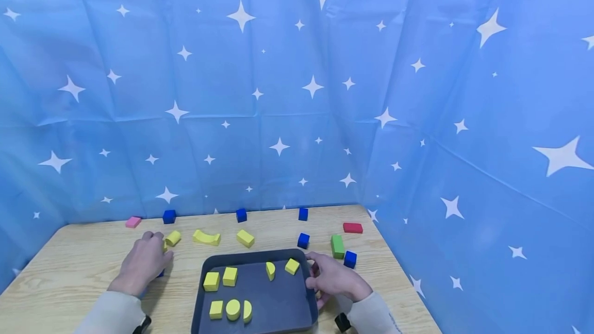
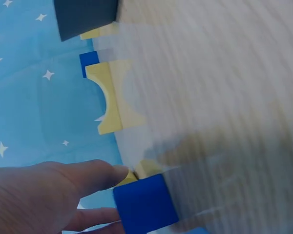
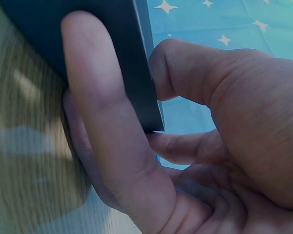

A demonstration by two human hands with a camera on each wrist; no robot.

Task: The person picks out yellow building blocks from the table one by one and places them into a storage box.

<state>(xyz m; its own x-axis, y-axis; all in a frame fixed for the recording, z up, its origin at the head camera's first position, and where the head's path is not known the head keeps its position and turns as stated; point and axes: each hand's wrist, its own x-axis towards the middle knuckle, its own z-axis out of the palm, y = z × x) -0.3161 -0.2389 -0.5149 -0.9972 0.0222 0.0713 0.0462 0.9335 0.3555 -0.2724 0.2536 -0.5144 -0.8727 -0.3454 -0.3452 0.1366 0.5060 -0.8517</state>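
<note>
The right hand (image 1: 331,274) grips the tray (image 1: 278,300) at three o'clock, likely to steady it beneath its yellow pieces (image 1: 233,310); towards the tray's ten o'clock, the left hand (image 1: 144,259) touches a yellow block (image 2: 128,179), a blue cube (image 2: 145,204) obscuring whether it pinches.

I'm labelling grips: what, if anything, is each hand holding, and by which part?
The right hand holds the dark grey rectangular tray by its right wall. The left hand is at a yellow block; whether it grips it cannot be told.
</note>
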